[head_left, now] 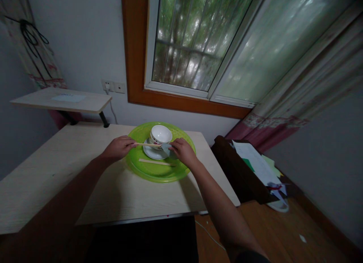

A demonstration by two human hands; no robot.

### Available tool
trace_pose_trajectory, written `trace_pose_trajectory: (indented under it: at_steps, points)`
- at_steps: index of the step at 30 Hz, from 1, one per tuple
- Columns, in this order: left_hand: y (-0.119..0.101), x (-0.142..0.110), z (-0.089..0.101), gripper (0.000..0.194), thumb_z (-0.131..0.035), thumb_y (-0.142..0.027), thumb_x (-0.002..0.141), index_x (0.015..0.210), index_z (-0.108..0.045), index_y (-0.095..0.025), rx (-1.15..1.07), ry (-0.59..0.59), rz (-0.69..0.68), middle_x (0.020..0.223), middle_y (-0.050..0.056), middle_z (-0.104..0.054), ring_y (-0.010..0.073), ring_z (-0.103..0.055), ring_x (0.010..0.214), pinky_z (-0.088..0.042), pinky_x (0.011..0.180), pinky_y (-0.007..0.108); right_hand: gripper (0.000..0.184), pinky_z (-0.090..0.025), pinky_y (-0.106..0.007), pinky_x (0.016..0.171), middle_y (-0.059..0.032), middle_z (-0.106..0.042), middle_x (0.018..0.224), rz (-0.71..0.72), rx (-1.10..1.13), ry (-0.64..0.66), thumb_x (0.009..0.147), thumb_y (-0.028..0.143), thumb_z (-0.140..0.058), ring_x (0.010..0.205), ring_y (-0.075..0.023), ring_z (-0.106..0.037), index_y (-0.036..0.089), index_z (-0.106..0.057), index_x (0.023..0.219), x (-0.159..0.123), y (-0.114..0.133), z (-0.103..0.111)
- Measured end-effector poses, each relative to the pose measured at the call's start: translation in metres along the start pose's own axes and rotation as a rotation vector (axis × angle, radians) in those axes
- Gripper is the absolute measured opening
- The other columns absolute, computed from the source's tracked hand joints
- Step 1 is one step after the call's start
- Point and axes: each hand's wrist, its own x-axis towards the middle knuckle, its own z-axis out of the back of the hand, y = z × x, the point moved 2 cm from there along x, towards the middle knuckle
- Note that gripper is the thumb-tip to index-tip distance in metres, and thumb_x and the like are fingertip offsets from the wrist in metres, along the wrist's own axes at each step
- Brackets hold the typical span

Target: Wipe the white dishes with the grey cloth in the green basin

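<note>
My left hand point(119, 147) is closed round one end of a wooden chopstick point(146, 144), which points right; whether a second lies alongside it I cannot tell. My right hand point(184, 153) pinches a pale grey cloth point(167, 149) at the chopstick's other end. Beneath the hands is a round green tray point(136, 169) with a raised rim. On it stand white bowls point(161, 133), stacked upright, on a white plate point(153, 154). Another chopstick point(157, 162), perhaps a pair, lies across the tray's near half.
The tray rests on a light wooden table point(93, 191). A raised shelf point(93, 103) with a paper sheet stands at the back left. Behind is a window point(195, 47). Right of the table, a dark brown box-like piece point(227, 168) has papers point(255, 163) on it.
</note>
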Motion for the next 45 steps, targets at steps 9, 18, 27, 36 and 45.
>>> trace_pose_trajectory:
  at_steps: [9, 18, 27, 36, 45]
  points:
    - [-0.019, 0.003, -0.014, 0.042, -0.035, -0.042, 0.103, 0.099, -0.071, -0.02, 0.174, 0.076, -0.056, 0.103, 0.008, -0.075, 0.0229, -0.066, 0.1, -0.049, 0.089, 0.035, 0.025, -0.044, -0.033, 0.084, -0.0083, -0.068, 0.102, 0.097, -0.15, 0.05, 0.099, 0.031, -0.06, 0.097, -0.0237, -0.056, 0.02, -0.072, 0.117, 0.009, 0.033, 0.006]
    - [-0.03, 0.014, -0.031, 0.037, -0.039, -0.034, 0.1, 0.11, -0.072, -0.022, 0.185, 0.117, -0.018, 0.111, 0.008, -0.075, 0.023, -0.067, 0.103, -0.05, 0.089, 0.034, 0.024, -0.044, -0.031, 0.087, -0.0086, -0.068, 0.104, 0.109, -0.154, 0.106, 0.1, 0.032, -0.059, 0.102, -0.0233, -0.056, 0.019, -0.072, 0.115, 0.027, 0.068, -0.01]
    - [-0.006, 0.007, -0.016, 0.047, -0.035, -0.05, 0.101, 0.1, -0.072, -0.021, 0.158, 0.132, 0.065, 0.103, 0.008, -0.075, 0.0233, -0.067, 0.096, -0.046, 0.081, 0.032, 0.024, -0.043, -0.03, 0.091, -0.0086, -0.07, 0.107, -0.024, -0.119, 0.091, 0.099, 0.029, -0.06, 0.104, -0.0225, -0.059, 0.018, -0.074, 0.115, 0.01, 0.017, -0.005]
    - [-0.013, 0.008, -0.026, 0.046, -0.033, -0.047, 0.102, 0.097, -0.07, -0.02, 0.154, 0.17, 0.066, 0.1, 0.009, -0.074, 0.0238, -0.066, 0.091, -0.043, 0.076, 0.032, 0.024, -0.043, -0.03, 0.089, -0.0093, -0.069, 0.103, -0.03, -0.133, 0.112, 0.097, 0.029, -0.062, 0.102, -0.0225, -0.059, 0.019, -0.074, 0.114, 0.008, 0.021, -0.006]
    - [-0.036, 0.018, -0.036, 0.03, -0.043, -0.029, 0.096, 0.099, -0.072, -0.021, 0.107, 0.218, 0.079, 0.097, 0.008, -0.075, 0.0233, -0.066, 0.092, -0.046, 0.08, 0.032, 0.026, -0.043, -0.028, 0.092, -0.0094, -0.069, 0.108, 0.066, -0.052, 0.159, 0.097, 0.029, -0.063, 0.106, -0.0202, -0.059, 0.017, -0.072, 0.118, 0.028, 0.059, -0.021]
